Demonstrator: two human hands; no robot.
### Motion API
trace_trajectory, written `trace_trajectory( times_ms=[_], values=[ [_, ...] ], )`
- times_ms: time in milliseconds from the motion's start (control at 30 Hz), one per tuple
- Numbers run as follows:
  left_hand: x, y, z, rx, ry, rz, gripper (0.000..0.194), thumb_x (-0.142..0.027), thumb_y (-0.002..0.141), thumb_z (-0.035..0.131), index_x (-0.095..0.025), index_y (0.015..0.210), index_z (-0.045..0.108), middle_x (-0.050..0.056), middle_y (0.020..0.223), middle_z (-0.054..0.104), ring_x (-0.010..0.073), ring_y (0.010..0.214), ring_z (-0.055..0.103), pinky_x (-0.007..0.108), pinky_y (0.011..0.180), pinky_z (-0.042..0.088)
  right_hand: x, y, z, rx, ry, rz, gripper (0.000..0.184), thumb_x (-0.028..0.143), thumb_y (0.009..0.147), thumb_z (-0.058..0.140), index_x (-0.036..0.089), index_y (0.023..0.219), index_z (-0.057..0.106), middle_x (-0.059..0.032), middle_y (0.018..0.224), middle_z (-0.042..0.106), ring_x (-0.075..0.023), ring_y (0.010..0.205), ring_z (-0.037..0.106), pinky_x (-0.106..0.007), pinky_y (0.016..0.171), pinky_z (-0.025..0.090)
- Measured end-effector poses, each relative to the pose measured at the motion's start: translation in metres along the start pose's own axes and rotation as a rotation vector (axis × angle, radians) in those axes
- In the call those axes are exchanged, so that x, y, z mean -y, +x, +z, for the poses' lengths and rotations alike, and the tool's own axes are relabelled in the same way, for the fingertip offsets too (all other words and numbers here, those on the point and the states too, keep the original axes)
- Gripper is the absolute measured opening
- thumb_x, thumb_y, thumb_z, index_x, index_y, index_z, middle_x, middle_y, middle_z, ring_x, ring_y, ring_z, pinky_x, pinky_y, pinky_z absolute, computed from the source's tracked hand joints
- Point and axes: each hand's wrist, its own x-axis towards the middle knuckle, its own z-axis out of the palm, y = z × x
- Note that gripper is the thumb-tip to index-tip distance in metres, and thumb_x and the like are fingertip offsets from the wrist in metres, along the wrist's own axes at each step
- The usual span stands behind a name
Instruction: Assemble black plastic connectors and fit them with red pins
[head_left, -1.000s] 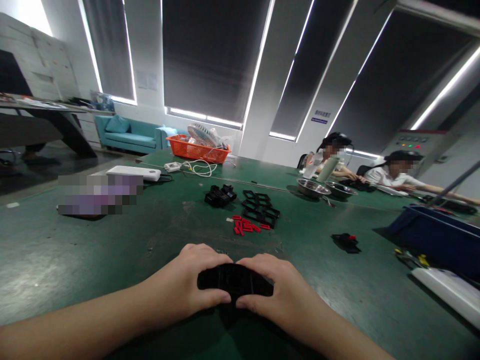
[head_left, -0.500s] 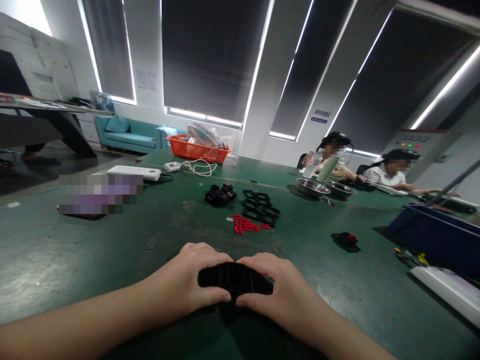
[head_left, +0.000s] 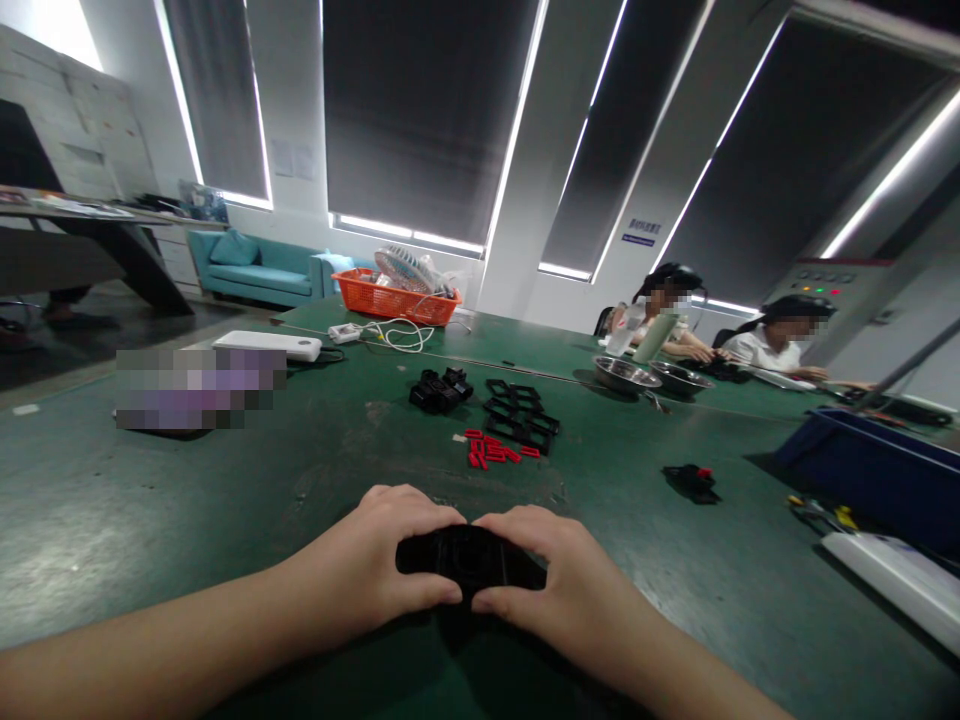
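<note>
A dark, elongated black plastic part (head_left: 472, 560) is gripped between my two hands, close to me over the green table (head_left: 330, 640). My left hand (head_left: 397, 550) clasps its left end, thumb along the near side and fingers behind. On its right end, my right hand (head_left: 544, 560) holds in the same way. Both thumbs nearly meet at the middle. Beyond my hands lie several small red plastic pieces (head_left: 487, 450), several black rectangular frames (head_left: 517, 415) and a cluster of black plastic parts (head_left: 441, 390). A black part with a red piece (head_left: 691, 483) rests to the right.
An orange basket (head_left: 397, 300) holding a fan stands at the back, near a white cable (head_left: 409, 335). Two metal bowls (head_left: 626, 375) sit far right, before two seated people. At right are a blue bin (head_left: 870, 460) and a white device (head_left: 892, 585); a white power bank (head_left: 268, 346) lies left.
</note>
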Motion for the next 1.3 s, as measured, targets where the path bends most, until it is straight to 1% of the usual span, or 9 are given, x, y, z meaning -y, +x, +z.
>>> trace_trajectory(
  times_ms=[367, 567, 767, 900, 967, 1033, 1100, 1167, 1300],
  values=[
    [0.0023, -0.0004, 0.001, -0.01, 0.01, 0.031, 0.034, -0.034, 0.08, 0.073, -0.027, 0.113, 0.068, 0.005, 0.109, 0.071, 0.0273, 0.104, 0.06, 0.041, 0.094, 0.04, 0.0017, -0.0003, -0.0003, 0.003, 0.004, 0.006, 0.036, 0.019, 0.071, 0.079, 0.023, 0.106, 0.072, -0.0025, 0.094, 0.072, -0.0205, 0.089, 0.06, -0.031, 0.077, 0.041],
    [0.0009, -0.0004, 0.001, -0.011, -0.001, 0.033, 0.032, -0.032, 0.08, 0.074, -0.027, 0.112, 0.067, 0.004, 0.109, 0.071, 0.0272, 0.104, 0.06, 0.04, 0.095, 0.039, 0.0034, -0.0019, 0.0006, 0.002, 0.006, 0.017, 0.018, 0.016, 0.072, 0.077, 0.019, 0.088, 0.071, -0.0018, 0.092, 0.071, -0.0199, 0.089, 0.06, -0.031, 0.077, 0.04],
    [-0.0008, 0.0002, 0.0007, -0.001, 0.006, 0.035, 0.031, -0.033, 0.082, 0.071, -0.025, 0.112, 0.067, 0.004, 0.108, 0.072, 0.0264, 0.103, 0.06, 0.039, 0.094, 0.041, 0.0051, -0.0023, 0.0011, -0.001, 0.005, 0.024, 0.016, 0.015, 0.072, 0.076, 0.02, 0.086, 0.07, -0.0014, 0.09, 0.07, -0.0201, 0.089, 0.059, -0.03, 0.076, 0.04],
    [-0.0034, -0.0027, 0.0018, -0.019, 0.041, 0.024, 0.032, -0.032, 0.082, 0.069, -0.024, 0.113, 0.066, 0.007, 0.11, 0.071, 0.0286, 0.105, 0.061, 0.042, 0.095, 0.041, 0.0053, -0.002, 0.001, -0.002, 0.013, 0.031, 0.018, 0.014, 0.071, 0.076, 0.019, 0.087, 0.069, -0.0021, 0.091, 0.07, -0.0203, 0.089, 0.059, -0.03, 0.076, 0.04],
    [-0.0042, -0.0048, 0.0032, -0.03, 0.064, 0.013, 0.04, -0.033, 0.08, 0.071, -0.02, 0.118, 0.064, 0.01, 0.114, 0.07, 0.0312, 0.109, 0.059, 0.045, 0.097, 0.041, 0.0048, -0.0021, 0.0012, -0.007, 0.017, 0.029, 0.019, 0.014, 0.071, 0.076, 0.02, 0.088, 0.07, -0.0021, 0.092, 0.07, -0.0201, 0.089, 0.059, -0.03, 0.076, 0.04],
    [-0.004, -0.0056, 0.0047, -0.04, 0.077, 0.008, 0.055, -0.035, 0.077, 0.075, -0.017, 0.127, 0.059, 0.014, 0.122, 0.067, 0.0336, 0.115, 0.057, 0.047, 0.1, 0.039, 0.0042, -0.0024, 0.0015, -0.011, 0.015, 0.021, 0.021, 0.014, 0.072, 0.076, 0.02, 0.091, 0.071, -0.002, 0.091, 0.07, -0.0197, 0.089, 0.059, -0.03, 0.076, 0.04],
    [-0.0032, -0.0044, 0.0056, -0.045, 0.076, 0.018, 0.063, -0.035, 0.076, 0.076, -0.015, 0.132, 0.056, 0.015, 0.126, 0.065, 0.0339, 0.117, 0.056, 0.047, 0.102, 0.038, 0.0039, -0.0026, 0.0018, -0.014, 0.011, 0.017, 0.022, 0.014, 0.072, 0.076, 0.02, 0.092, 0.071, -0.0018, 0.09, 0.069, -0.0194, 0.087, 0.059, -0.029, 0.074, 0.039],
    [-0.0026, -0.0018, 0.0055, -0.036, 0.063, 0.041, 0.053, -0.032, 0.079, 0.075, -0.018, 0.128, 0.059, 0.012, 0.123, 0.068, 0.032, 0.114, 0.059, 0.045, 0.101, 0.039, 0.0038, -0.0028, 0.002, -0.01, 0.014, 0.013, 0.022, 0.014, 0.071, 0.076, 0.019, 0.092, 0.071, -0.0017, 0.089, 0.069, -0.0193, 0.087, 0.059, -0.029, 0.074, 0.039],
    [-0.004, 0.0022, 0.0027, -0.009, 0.008, 0.077, 0.03, -0.028, 0.082, 0.072, -0.023, 0.111, 0.068, 0.005, 0.111, 0.073, 0.0271, 0.105, 0.065, 0.037, 0.094, 0.043, 0.0046, -0.0029, 0.0012, -0.007, 0.025, 0.003, 0.02, 0.013, 0.071, 0.076, 0.019, 0.089, 0.07, -0.0012, 0.089, 0.068, -0.019, 0.088, 0.059, -0.029, 0.076, 0.039]
  ],
)
